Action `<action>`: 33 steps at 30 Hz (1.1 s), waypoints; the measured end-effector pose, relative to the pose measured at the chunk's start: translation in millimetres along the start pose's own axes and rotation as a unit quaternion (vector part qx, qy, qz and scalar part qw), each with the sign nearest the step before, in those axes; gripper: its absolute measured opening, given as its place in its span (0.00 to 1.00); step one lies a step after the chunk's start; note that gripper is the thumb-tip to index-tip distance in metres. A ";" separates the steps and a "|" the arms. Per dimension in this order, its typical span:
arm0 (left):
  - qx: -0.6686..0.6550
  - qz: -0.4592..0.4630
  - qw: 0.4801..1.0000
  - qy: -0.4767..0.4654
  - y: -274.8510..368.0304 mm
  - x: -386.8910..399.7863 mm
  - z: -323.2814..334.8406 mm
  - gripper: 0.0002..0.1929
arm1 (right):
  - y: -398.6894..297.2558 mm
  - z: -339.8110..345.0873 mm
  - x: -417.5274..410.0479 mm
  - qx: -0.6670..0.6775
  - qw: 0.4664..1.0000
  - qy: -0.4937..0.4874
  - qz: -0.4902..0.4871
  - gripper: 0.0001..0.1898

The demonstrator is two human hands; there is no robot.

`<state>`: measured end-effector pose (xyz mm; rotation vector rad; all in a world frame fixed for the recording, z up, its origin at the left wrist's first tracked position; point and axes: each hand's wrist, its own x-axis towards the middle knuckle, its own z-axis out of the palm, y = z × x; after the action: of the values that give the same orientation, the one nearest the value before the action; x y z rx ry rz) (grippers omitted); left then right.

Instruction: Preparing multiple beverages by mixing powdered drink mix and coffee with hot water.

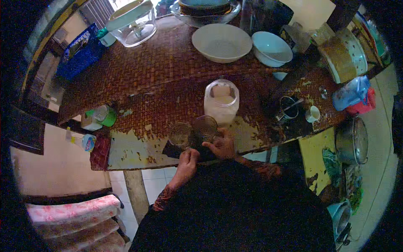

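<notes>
Two clear glass vessels stand side by side at the near table edge. My right hand is wrapped around the near side of the right glass vessel. Just below the left glass vessel, my left hand has its fingertips pinched together; whether they grip a part of that vessel is too dark to tell. A dark cloth or mat lies under the vessels. Right behind them is a wide-mouthed clear jar, lidless, with pale contents and a lighter block-like shape seen through its mouth.
A large white bowl and a smaller pale blue bowl stand farther back. At right are a dark mug with a spoon across it and a small white cup. A blue basket and a green-based container are left.
</notes>
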<state>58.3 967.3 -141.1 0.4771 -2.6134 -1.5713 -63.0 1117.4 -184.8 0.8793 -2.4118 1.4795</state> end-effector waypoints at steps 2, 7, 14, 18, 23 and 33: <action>0.027 -0.008 0.999 -0.018 6.1 -1.4 12.8 0.16 | 6.1 -6.4 -1.4 -0.012 0.998 -0.052 -0.014 0.22; 0.044 -0.014 0.998 0.033 5.5 -4.7 37.9 0.17 | 1.8 -36.0 5.1 0.026 0.987 -0.158 0.003 0.13; 0.070 -0.038 0.997 -0.011 36.0 -21.1 6.0 0.21 | -49.9 -117.8 91.4 -0.017 0.999 0.028 -0.015 0.38; 0.055 -0.068 0.991 -0.101 66.2 -27.9 -25.7 0.19 | -71.8 -107.7 138.0 -0.115 0.992 -0.002 -0.048 0.57; -0.077 -0.048 0.970 -0.226 81.9 -23.8 -53.3 0.17 | -58.8 -87.9 135.6 -0.163 0.986 0.027 -0.035 0.63; -0.155 -0.020 0.905 -0.396 98.1 -5.3 -60.6 0.19 | -30.8 -81.9 108.0 0.051 0.973 0.225 0.001 0.58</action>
<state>52.8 959.8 -26.1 -0.1913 -2.7236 -2.5626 -145.1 1135.5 -74.1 0.4878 -2.0202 1.6091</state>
